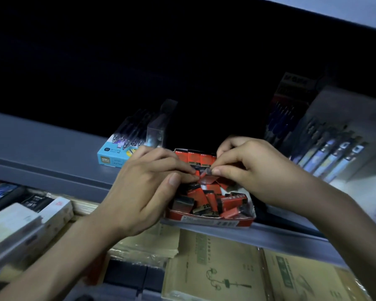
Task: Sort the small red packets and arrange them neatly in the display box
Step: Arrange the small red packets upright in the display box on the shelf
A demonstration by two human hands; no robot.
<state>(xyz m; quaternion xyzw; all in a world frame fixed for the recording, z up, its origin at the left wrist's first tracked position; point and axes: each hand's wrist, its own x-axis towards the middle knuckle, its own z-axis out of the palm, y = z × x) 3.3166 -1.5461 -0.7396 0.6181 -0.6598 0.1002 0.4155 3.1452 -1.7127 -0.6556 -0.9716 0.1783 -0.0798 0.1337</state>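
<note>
1. We judge the task partly done. A row (193, 158) of red packets stands upright, side by side, along the back wall of the box (208, 220), which sits at the front edge of the shelf (52, 153).
2. The larger share is left. A heap (213, 203) of packets lies jumbled in the front half of the box, tilted and crossing one another, some showing dark faces.
3. Our left hand (148, 183) and right hand (254, 170) meet above the middle of the box, between the row and the heap.
4. Both hands are closed in a pinch on one packet (207, 177). The left thumb and forefinger hold its left end, the right thumb and forefinger its right end. It is blurred, so we cannot tell which way it faces.
5. That packet hangs just above the heap and just in front of the row, so we judge the next move to be standing it upright against the row.
6. We cannot count how many packets remain.
</note>
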